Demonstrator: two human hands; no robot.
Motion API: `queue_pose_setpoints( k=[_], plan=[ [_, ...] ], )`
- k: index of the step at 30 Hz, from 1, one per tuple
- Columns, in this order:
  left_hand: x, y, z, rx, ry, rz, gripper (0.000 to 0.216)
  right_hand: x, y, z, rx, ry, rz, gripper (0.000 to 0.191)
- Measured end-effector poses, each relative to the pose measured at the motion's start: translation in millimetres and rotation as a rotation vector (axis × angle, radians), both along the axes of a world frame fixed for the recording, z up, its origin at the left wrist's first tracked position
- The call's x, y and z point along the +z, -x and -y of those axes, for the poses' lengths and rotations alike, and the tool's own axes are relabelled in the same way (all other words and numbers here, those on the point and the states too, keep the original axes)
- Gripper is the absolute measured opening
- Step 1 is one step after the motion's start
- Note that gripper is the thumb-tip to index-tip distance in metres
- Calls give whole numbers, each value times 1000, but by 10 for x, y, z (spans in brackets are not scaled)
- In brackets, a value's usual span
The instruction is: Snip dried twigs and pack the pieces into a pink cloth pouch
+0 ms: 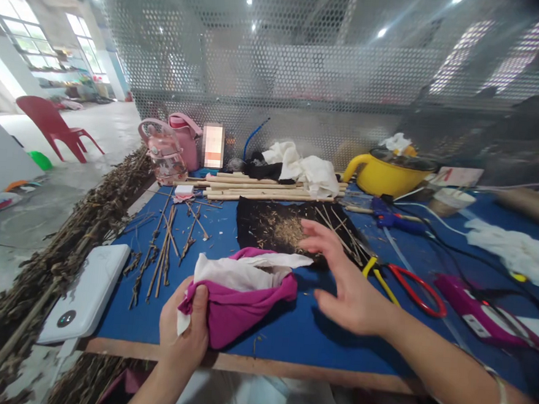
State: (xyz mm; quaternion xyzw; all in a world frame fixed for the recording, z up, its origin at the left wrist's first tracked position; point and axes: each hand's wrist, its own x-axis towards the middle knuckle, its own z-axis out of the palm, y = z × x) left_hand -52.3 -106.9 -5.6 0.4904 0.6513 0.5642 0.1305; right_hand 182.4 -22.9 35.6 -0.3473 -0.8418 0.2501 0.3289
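Our left grip [185,322] is clenched on the left end of a purple fabric pouch [243,317], thumb pressed over the folded rim. The right grip [349,290] is released, fingers spread and holding nothing; it is to the right of the pouch, and we cannot tell whether its fingertips touch anything. The pouch is near the front edge of the table [287,345], left of the middle, its white lining [231,276] showing at the gaping mouth.

With only one end pinched, we judge that the slack right end could sag and the mouth fold over. The lining's pointed tip is beside the black cloth [247,216], so a sideways pull could drag it through the loose chips [290,225] there and soil it. A sweep of the right grip might scatter them, or knock the thin twigs [335,222]. At the front left corner, a tug on the cable [68,348] could shift the white power bank [90,294].
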Motion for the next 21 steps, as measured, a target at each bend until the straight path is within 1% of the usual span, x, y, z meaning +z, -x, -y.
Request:
queue_pose_setpoints(
  k=[2, 3, 4, 5, 7, 9, 11, 13, 16, 19, 21],
  plan=[
    [-10, 20, -2, -17, 7, -6, 33, 108, 46, 67, 127, -115, 224, 54],
    [-15, 31, -2, -18, 11, -3, 33, 128, 70, 67, 149, -146, 287, 50],
    [-19, 40, -3, -20, 13, -1, 32, 122, 91, 46, 151, -161, 315, 43],
    [-20, 47, -3, -22, 12, -3, 32, 96, 108, 12, 147, -156, 311, 33],
    [-15, 53, -3, -51, 8, -21, 32, 15, 139, -63, 148, -85, 251, 15],
    [-3, 54, -1, -71, 7, -37, 31, -48, 178, -94, 164, 3, 165, 15],
    [17, 60, 0, -116, 9, -66, 31, -60, 244, -57, 183, 16, 67, 14],
    [43, 79, 1, -198, 27, -128, 29, -36, 335, 20, 236, -58, 2, 13],
    [84, 119, 7, -316, 78, -234, 23, -12, 476, 122, 373, -194, -8, 10],
    [85, 131, 26, -346, 109, -260, 20, -53, 572, 146, 427, -266, -4, 10],
    [57, 113, 44, -333, 112, -207, 22, -88, 616, 128, 420, -291, 31, 12]
  ],
)
